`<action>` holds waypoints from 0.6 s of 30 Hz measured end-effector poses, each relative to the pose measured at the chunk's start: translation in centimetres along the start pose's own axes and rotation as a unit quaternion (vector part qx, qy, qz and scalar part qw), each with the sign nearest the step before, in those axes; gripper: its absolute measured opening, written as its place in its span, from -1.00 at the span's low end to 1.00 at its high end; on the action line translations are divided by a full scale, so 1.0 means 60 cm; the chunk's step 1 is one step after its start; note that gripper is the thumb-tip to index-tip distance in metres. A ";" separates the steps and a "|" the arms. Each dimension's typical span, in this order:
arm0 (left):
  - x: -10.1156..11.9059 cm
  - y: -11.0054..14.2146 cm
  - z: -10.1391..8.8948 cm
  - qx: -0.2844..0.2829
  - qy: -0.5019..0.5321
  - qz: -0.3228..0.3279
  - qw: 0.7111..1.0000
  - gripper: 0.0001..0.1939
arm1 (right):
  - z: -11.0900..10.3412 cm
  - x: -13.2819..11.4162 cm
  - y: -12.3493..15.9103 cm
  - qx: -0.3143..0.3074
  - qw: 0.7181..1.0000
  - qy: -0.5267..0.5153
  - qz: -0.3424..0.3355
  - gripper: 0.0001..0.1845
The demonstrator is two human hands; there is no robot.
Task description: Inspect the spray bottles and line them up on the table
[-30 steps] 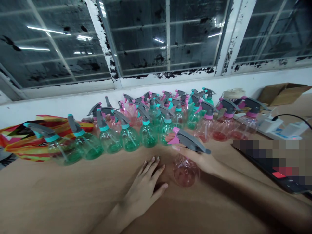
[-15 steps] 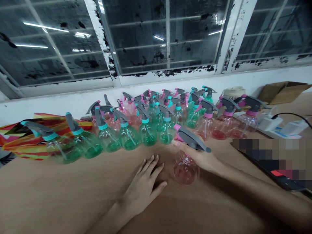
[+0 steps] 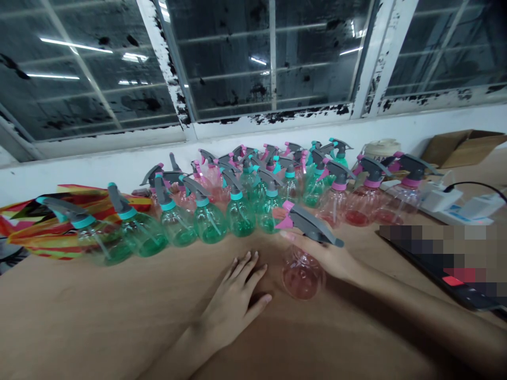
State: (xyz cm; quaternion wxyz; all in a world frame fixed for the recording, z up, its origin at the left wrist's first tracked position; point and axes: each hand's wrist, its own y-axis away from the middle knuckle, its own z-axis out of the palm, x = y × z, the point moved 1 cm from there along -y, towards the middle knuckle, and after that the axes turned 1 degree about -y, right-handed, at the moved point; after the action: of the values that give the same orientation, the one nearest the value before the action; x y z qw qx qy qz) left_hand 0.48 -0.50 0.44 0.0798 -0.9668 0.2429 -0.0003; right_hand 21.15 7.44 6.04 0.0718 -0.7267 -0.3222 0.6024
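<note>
My right hand (image 3: 322,256) is wrapped round the neck of a clear pink spray bottle (image 3: 303,277) with a grey and pink spray head. The bottle stands on the wooden table, its pink trigger pointing to the left. Palm down on the table to the left of it, my left hand (image 3: 232,298) lies with its fingers spread and holds nothing. Behind both hands runs a row of green spray bottles (image 3: 209,224) with turquoise collars. Pink spray bottles (image 3: 358,208) stand at the right of that row, and more bottles are crowded behind.
An orange and red plastic bag (image 3: 43,232) lies at the left. On the right are a power strip (image 3: 455,214) with plugged-in adapters, a dark flat device (image 3: 443,277) partly pixelated, a cardboard box (image 3: 461,148) and a white tub (image 3: 382,149). Barred windows rise behind the table.
The pink trigger under my right hand now sticks out to the left, where it was drawn in under the fingers before. My left hand has stayed still.
</note>
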 end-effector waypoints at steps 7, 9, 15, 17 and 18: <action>-0.001 0.002 0.000 0.013 0.012 -0.001 1.000 -0.47 | -0.001 -0.009 -0.001 -0.019 1.000 -0.006 0.006 -0.72; -0.001 0.002 0.002 0.016 0.013 -0.001 1.000 -0.47 | -0.001 -0.011 -0.002 -0.024 0.999 -0.025 0.012 -0.70; 0.000 0.003 0.003 0.005 0.008 -0.006 1.000 -0.47 | -0.001 -0.003 -0.004 -0.027 0.998 -0.055 0.009 -0.78; 0.000 0.002 0.001 0.002 0.008 -0.006 1.000 -0.46 | -0.002 0.000 -0.004 -0.020 0.999 -0.023 0.017 -0.85; 0.000 0.002 0.000 -0.001 0.008 -0.005 1.000 -0.46 | -0.002 0.001 -0.004 -0.016 1.000 -0.009 0.021 -0.86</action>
State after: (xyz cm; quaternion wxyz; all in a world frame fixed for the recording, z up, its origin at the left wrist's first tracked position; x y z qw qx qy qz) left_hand 0.45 -0.60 0.41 0.0768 -0.9681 0.2385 -0.0077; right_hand 21.18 7.69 6.13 0.0445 -0.7287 -0.3169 0.6055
